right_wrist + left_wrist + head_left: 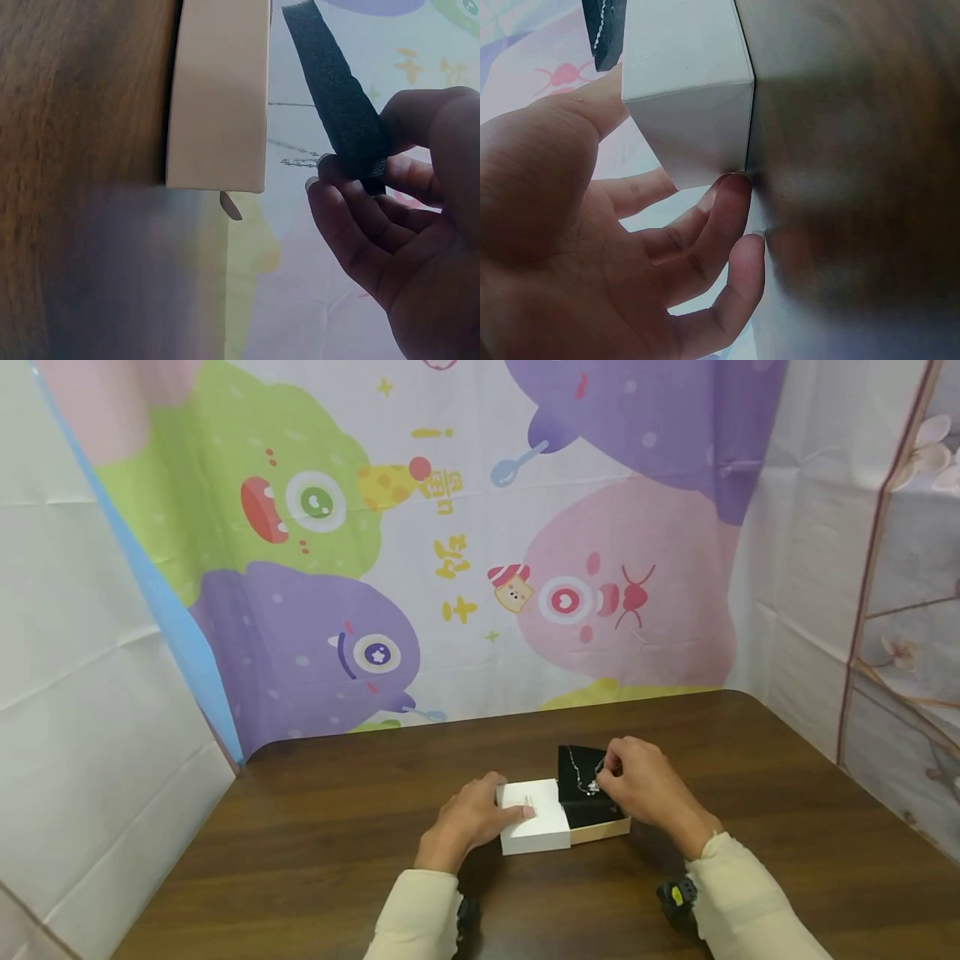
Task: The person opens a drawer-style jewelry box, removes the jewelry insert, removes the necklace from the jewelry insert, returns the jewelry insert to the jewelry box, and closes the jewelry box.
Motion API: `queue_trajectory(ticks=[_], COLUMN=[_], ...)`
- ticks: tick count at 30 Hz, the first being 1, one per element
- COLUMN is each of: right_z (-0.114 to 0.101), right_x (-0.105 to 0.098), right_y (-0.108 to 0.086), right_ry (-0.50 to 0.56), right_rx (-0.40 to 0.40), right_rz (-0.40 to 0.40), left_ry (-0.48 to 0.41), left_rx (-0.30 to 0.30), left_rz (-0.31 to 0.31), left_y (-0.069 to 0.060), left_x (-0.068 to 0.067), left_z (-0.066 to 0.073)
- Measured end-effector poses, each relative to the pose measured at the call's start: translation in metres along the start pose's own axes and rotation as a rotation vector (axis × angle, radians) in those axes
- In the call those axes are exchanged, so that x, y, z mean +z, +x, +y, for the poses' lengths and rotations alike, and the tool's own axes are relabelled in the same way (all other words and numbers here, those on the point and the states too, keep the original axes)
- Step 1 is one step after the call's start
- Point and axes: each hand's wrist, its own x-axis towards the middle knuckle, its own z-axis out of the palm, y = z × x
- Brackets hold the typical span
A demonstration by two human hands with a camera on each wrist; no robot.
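Note:
A white box sleeve (534,827) lies on the table, gripped by the left hand (471,817) with the thumb on top; the left wrist view shows the left hand (630,225) with curled fingers at the end of the white box (690,120). From its right side extends a tan drawer (602,832), also in the right wrist view (219,97). A black pad (576,777) with a silver necklace (591,787) stands tilted up over the drawer. The right hand (645,781) pinches the pad's right edge; in the right wrist view the right hand (420,217) holds the black foam pad (337,94), thin chains hanging beside it.
The brown wooden table (337,827) extends around the box. Behind it hangs a cloth (465,677) with cartoon figures, and pale cloths hang at both sides. A small ribbon tab (231,205) sticks out at the drawer's end.

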Motion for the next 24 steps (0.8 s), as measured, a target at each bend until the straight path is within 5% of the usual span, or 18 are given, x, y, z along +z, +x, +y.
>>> queue_trajectory(ticks=[24], right_z=[-0.0023], right_x=[0.0031], right_y=[0.0014], right_ry=[0.006], right_rx=[-0.032], right_rz=[0.063], left_ry=[0.028], left_rx=[0.030], left_rz=[0.003], left_y=[0.0001], left_x=[-0.0030], left_z=[0.0003])
